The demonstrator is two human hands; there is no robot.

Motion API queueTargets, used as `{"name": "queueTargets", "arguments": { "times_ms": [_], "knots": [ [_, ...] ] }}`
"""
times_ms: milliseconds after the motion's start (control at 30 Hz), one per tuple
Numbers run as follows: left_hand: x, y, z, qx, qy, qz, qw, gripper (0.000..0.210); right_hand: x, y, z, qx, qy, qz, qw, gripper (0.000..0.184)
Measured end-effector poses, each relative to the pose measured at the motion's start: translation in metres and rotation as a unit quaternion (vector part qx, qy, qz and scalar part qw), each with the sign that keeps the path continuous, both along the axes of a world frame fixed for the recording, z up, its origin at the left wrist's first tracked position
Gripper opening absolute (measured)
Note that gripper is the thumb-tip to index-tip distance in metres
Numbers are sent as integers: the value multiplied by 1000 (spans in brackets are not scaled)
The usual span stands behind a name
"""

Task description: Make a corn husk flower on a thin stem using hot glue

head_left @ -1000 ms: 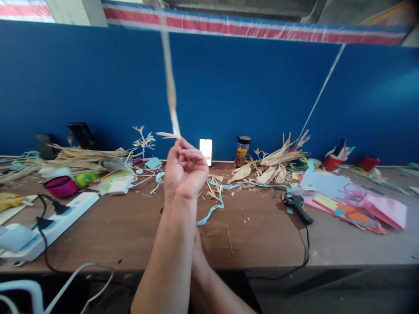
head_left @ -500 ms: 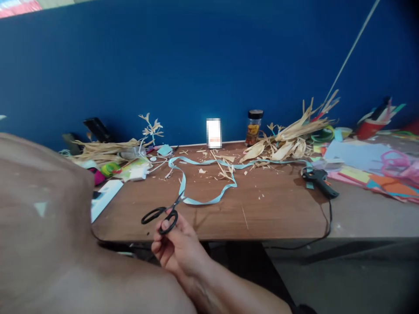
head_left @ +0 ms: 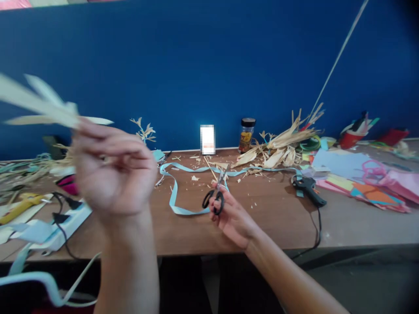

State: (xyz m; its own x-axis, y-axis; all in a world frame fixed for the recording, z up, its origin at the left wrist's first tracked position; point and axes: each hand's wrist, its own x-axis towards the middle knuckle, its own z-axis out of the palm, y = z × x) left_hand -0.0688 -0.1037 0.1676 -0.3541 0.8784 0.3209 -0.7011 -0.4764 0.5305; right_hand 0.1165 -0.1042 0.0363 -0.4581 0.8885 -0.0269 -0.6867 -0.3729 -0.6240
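Raised at the left and close to the camera, my left hand (head_left: 114, 170) is closed on a bunch of pale, pointed dried husk strips (head_left: 49, 107), blurred and fanning out past the fingertips. My right hand (head_left: 234, 218) holds black-handled scissors (head_left: 218, 198) over the table, a finger or thumb through one loop and the blades pointing up and away. Beneath and behind the scissors, a light blue ribbon (head_left: 175, 196) lies in a loose loop on the brown table (head_left: 190, 235).
A black glue gun (head_left: 309, 190) with a cord lies on the right, near coloured papers (head_left: 373, 192). Husks (head_left: 278, 150) and a lidded jar (head_left: 246, 136) stand at the back. On the left are a white power strip (head_left: 77, 220) and a yellow tool (head_left: 21, 208).
My left arm, earlier a large blur across the left, has moved so that the hand shows with the husk strips. My right hand has shifted right and up with the scissors.
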Motion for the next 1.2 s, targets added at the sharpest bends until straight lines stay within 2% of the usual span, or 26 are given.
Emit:
{"name": "queueTargets", "arguments": {
  "times_ms": [33, 67, 100, 200, 267, 367, 433, 567, 633, 733, 867, 1033, 1200],
  "knots": [
    [8, 13, -2, 25, -43, -64, 997, 7, 9, 5, 1, 4, -21, -17, 1000, 44],
    [15, 27, -6, 11, -59, -102, 993, 8, 17, 11, 2, 8, -43, -29, 999, 42],
    [21, 42, -13, -22, -52, -112, 992, 9, 24, 16, 3, 11, -65, -37, 997, 41],
    [35, 81, -43, -91, 30, -57, 994, 6, 37, 31, 6, 33, -126, -48, 990, 39],
    [44, 100, -64, -127, 95, -11, 987, 12, 39, 41, 6, 59, -165, -49, 983, 35],
    [56, 116, -88, -183, 173, 43, 967, 23, 34, 54, 2, 90, -212, -34, 973, 34],
    [62, 123, -99, -190, 178, 56, 964, 28, 29, 61, -3, 113, -247, -38, 962, 36],
    [64, 131, -110, -200, 178, 69, 961, 33, 23, 72, -16, 198, -338, -86, 916, 33],
    [61, 134, -114, -204, 184, 73, 959, 33, 24, 78, -20, 221, -361, -84, 902, 30],
    [58, 138, -119, -206, 198, 75, 955, 34, 25, 85, -19, 217, -369, -53, 902, 29],
    [55, 143, -124, -207, 218, 79, 951, 36, 22, 90, -11, 172, -377, -15, 910, 33],
    [52, 146, -131, -217, 226, 102, 944, 40, 14, 90, -10, 174, -382, -13, 907, 34],
    [52, 145, -137, -221, 229, 114, 941, 42, 8, 94, -13, 170, -384, 8, 908, 42]
  ]
}}
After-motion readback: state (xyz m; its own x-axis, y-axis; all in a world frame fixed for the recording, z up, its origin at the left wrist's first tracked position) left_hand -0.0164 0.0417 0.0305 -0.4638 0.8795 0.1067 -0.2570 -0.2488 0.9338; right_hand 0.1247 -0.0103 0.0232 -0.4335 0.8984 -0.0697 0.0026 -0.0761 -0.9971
